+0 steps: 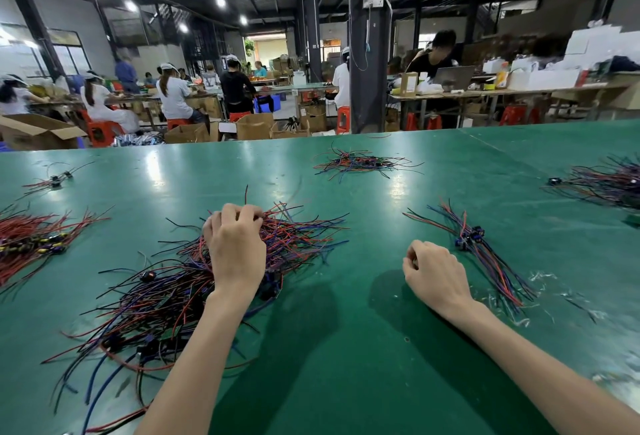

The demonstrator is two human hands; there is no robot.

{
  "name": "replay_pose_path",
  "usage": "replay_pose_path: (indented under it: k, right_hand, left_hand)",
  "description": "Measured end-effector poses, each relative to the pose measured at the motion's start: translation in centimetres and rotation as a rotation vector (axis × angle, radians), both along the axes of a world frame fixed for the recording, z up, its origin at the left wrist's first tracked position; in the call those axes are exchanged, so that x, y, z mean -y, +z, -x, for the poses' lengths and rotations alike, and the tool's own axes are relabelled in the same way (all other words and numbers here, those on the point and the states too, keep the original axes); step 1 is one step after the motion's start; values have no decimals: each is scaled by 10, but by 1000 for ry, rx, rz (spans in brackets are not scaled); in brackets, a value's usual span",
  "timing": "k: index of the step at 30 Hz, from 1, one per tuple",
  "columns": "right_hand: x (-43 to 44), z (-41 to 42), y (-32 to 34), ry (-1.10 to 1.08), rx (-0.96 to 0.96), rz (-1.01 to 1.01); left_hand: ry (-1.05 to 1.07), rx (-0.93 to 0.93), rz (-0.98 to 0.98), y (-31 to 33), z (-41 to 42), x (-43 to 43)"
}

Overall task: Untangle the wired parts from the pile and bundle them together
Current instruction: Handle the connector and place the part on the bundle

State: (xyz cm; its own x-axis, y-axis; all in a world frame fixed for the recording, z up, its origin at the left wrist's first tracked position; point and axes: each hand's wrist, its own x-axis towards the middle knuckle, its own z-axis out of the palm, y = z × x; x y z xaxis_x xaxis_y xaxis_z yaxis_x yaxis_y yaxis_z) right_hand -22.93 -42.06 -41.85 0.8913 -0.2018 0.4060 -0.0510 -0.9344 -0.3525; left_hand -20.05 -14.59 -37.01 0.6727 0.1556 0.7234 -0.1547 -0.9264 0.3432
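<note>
Fingers (242, 215) of the left hand (237, 251) curl down into the far end of the pile (298, 239), pinching some wires; which ones is hidden. At 3 o'clock from it the right hand (434, 273) rests on the worktop (346, 348), loosely curled, nothing visible in it. The pile runs 7 to 1 o'clock under the left arm, so that hand is nearer. The bundle (485, 254) lies near the right hand at 1 o'clock, running 11 to 5. Crossing wires will likely snag a pull. A red heap (31, 237) at 9 and a far heap (360, 161) at 12 lie well apart.
</note>
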Motion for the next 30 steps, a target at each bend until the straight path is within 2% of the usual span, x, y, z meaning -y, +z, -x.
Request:
replay_pose_path:
  k: [7,10,13,17,19,21,24,30]
  right_hand:
    - [-3,1,1,18,41,-51]
    - [-10,5,6,103,121,-160]
    - [-26,13,14,301,136,-365]
    - [-50,26,23,648,-178,-896]
    - [-57,29,24,706,-266,-1153]
    - [-58,29,27,667,-241,-1357]
    - [-51,25,28,555,-205,-1505]
    - [-39,17,30,481,-183,-1615]
  left_hand:
    - [-214,332,105,6,7,4]
    - [-285,507,-36,3,8,15]
    - [-299,541,-165,-6,7,31]
    - [-552,388,-163,-19,16,52]
    - [-673,263,-104,-22,23,62]
    - [-761,149,10,-23,28,69]
    - [-812,31,183,-22,33,74]
    - [-852,-234,396,-24,35,82]
